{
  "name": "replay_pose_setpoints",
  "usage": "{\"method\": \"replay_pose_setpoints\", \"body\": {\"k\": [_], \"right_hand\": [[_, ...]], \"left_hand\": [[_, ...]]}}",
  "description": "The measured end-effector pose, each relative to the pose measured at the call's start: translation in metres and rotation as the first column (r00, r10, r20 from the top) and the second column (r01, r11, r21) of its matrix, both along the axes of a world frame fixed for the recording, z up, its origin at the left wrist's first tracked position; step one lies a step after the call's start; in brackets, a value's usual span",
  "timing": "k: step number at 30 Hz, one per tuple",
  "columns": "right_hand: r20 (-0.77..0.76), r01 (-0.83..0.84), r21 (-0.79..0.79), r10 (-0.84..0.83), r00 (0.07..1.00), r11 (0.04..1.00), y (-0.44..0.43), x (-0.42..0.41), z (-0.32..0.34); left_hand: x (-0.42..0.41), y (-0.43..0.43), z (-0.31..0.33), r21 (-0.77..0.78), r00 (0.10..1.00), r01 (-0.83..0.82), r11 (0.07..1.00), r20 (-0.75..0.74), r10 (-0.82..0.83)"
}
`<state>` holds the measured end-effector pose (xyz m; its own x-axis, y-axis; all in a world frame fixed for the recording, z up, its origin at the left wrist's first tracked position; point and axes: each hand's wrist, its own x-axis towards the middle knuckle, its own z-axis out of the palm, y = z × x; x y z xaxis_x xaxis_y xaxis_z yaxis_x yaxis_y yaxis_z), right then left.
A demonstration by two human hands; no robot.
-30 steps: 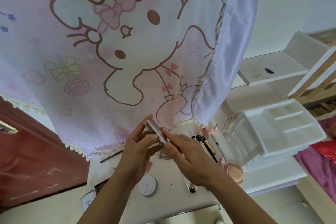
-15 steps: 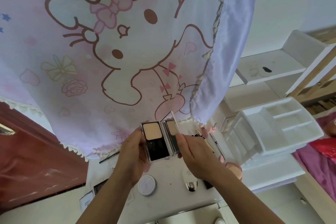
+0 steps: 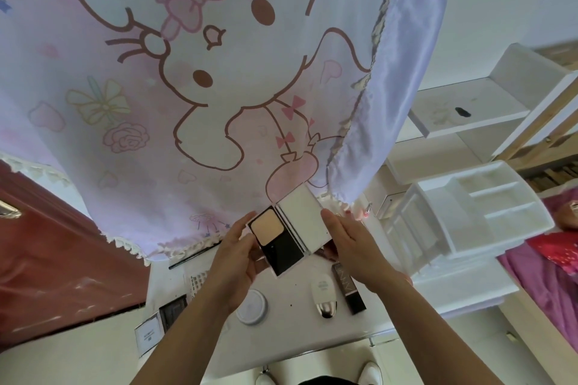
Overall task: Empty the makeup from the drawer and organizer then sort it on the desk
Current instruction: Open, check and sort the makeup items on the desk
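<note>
A rectangular powder compact (image 3: 283,236) is held wide open above the white desk (image 3: 291,331), showing a beige powder pan, a black compartment and a white mirrored lid. My left hand (image 3: 234,262) grips its base from the left. My right hand (image 3: 350,244) holds the lid's right edge. Under them on the desk lie a round white jar (image 3: 252,307), a white oval bottle (image 3: 324,294) and a dark brown tube (image 3: 348,287). The white plastic organizer (image 3: 469,212) stands at the right, its top compartments bare.
A pink cartoon curtain (image 3: 194,72) hangs over the back of the desk. A dark palette (image 3: 173,311), a small white box (image 3: 150,334) and a thin pencil (image 3: 194,256) lie on the left. White shelves (image 3: 463,112) are at the right, a red-brown door (image 3: 47,253) at the left.
The compact went from shut between both hands to fully open; my right hand swung the lid out to the right until it lies flat.
</note>
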<state>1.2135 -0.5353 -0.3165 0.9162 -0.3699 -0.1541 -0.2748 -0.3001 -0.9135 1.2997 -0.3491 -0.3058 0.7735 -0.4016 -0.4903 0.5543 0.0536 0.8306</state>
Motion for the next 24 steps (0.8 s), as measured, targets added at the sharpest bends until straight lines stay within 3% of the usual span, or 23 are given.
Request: {"method": "replay_pose_setpoints", "body": {"k": [5,13,20,24], "right_hand": [[-0.063,0.011,0.043,-0.008,0.998,0.999,-0.004,0.001,-0.008],[-0.209,0.097,0.145,-0.066,0.976,0.985,-0.006,0.007,-0.023],[-0.303,-0.099,-0.118,0.059,0.951,0.988,-0.007,0.022,-0.075],[-0.359,-0.155,-0.088,0.114,0.926,0.984,0.001,0.021,-0.097]], "left_hand": [[-0.001,0.004,-0.015,-0.018,0.999,0.020,1.000,-0.038,-0.020],[-0.001,0.006,-0.056,0.119,0.993,0.051,0.992,-0.111,-0.037],[-0.012,0.009,-0.104,0.156,0.943,0.012,0.988,-0.329,0.041],[-0.017,0.009,-0.130,0.214,0.893,-0.091,0.973,-0.415,0.175]]}}
